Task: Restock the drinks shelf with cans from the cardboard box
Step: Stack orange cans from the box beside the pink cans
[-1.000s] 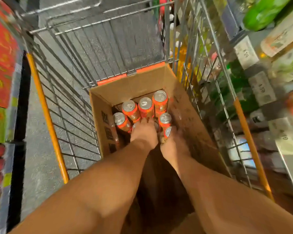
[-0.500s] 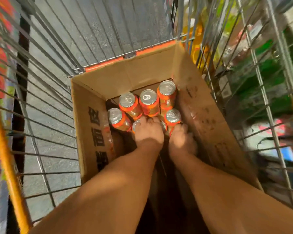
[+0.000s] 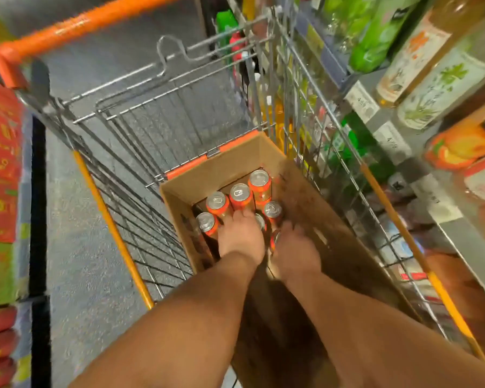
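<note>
Both hands reach down into the cardboard box point(image 3: 179, 189). The left hand point(image 3: 242, 236) and right hand point(image 3: 296, 249) each grab cans point(image 3: 240, 193), I think. Next, lift them to the shelf point(image 3: 387, 135) on the right.

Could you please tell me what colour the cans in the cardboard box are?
The cans are orange-red with silver tops, seen in the head view.
</note>
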